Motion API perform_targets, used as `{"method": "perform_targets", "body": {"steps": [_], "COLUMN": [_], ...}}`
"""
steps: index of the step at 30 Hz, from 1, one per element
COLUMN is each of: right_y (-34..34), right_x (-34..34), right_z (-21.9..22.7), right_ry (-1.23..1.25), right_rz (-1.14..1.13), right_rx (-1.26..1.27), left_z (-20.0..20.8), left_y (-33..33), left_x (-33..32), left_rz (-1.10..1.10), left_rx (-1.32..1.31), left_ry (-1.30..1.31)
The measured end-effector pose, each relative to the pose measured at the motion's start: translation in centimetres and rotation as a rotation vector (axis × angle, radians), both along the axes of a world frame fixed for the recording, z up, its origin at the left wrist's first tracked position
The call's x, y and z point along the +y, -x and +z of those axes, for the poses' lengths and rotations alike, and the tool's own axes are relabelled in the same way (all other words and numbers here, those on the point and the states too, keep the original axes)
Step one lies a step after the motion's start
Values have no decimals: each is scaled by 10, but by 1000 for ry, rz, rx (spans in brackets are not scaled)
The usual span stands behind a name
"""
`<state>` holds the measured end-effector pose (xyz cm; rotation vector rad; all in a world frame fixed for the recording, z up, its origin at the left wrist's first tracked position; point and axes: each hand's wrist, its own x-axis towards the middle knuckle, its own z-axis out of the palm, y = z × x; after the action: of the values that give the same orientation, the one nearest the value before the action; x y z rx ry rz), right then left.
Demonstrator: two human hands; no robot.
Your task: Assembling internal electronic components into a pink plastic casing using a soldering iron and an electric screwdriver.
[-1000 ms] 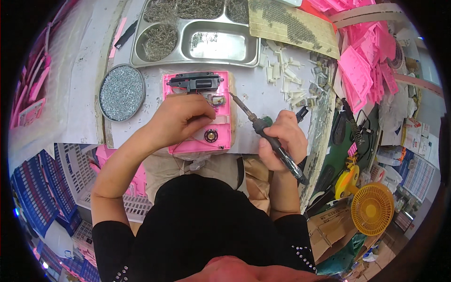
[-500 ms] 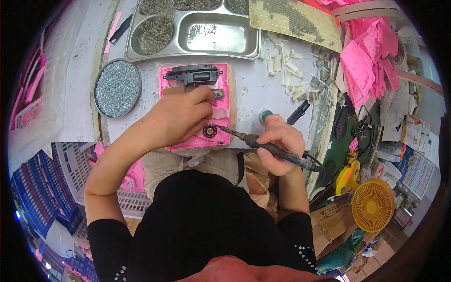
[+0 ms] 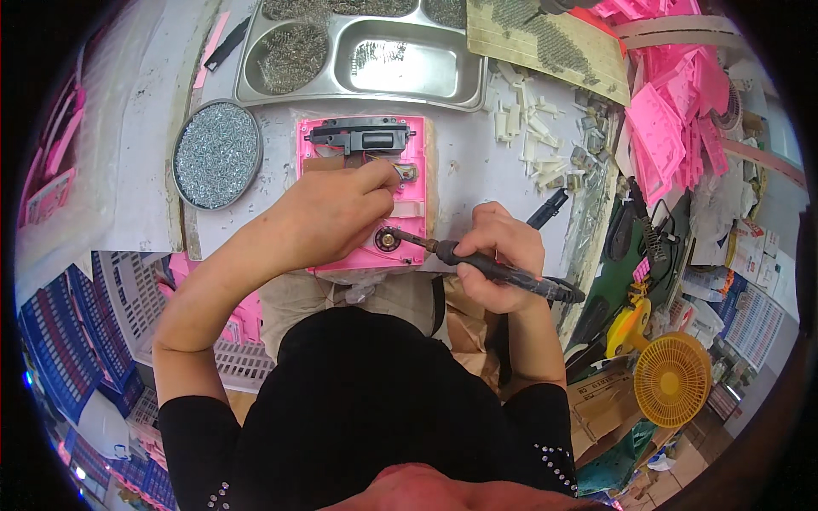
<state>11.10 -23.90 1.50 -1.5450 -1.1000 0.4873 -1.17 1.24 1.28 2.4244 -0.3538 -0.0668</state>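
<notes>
A pink plastic casing (image 3: 416, 198) lies on the table in front of me. My left hand (image 3: 336, 209) rests over it, fingers curled and pinched together near a small round speaker (image 3: 387, 241); what they hold is hidden. My right hand (image 3: 503, 255) grips a soldering iron (image 3: 550, 287) by its dark handle, and the metal tip points left, at the speaker's edge. At the casing's far end sits a black module (image 3: 362, 136) with thin wires. A small metal part (image 3: 407, 172) shows just past my left fingertips.
A round dish of small screws (image 3: 217, 155) stands at left. Behind the casing is a steel compartment tray (image 3: 409, 95) with springs. White plastic pieces (image 3: 537, 140) lie scattered at right, near a black stick-like part (image 3: 548, 209). Pink parts (image 3: 656, 136) and a yellow fan (image 3: 673, 379) are farther right.
The soldering iron's tip stays at the speaker while my right hand has shifted slightly left. A green-topped round thing beside that hand no longer shows. The whole view has shifted a little.
</notes>
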Motion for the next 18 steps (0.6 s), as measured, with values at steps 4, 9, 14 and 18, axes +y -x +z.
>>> {"method": "perform_targets", "body": {"steps": [4, 9, 14, 18], "right_y": [1, 0, -5, -6], "right_x": [2, -3, -14, -18], "right_z": [4, 5, 6, 10], "right_ry": [38, -7, -58, -70], "right_rz": [-36, -75, -94, -99], "right_rx": [13, 22, 21, 21], "left_z": [0, -1, 3, 5], "left_y": [0, 0, -1, -1], "left_x": [0, 0, -1, 1], "left_rz": [4, 4, -1, 7], "left_rx": [-8, -17, -8, 11], "left_ry": [-6, 0, -5, 12]}}
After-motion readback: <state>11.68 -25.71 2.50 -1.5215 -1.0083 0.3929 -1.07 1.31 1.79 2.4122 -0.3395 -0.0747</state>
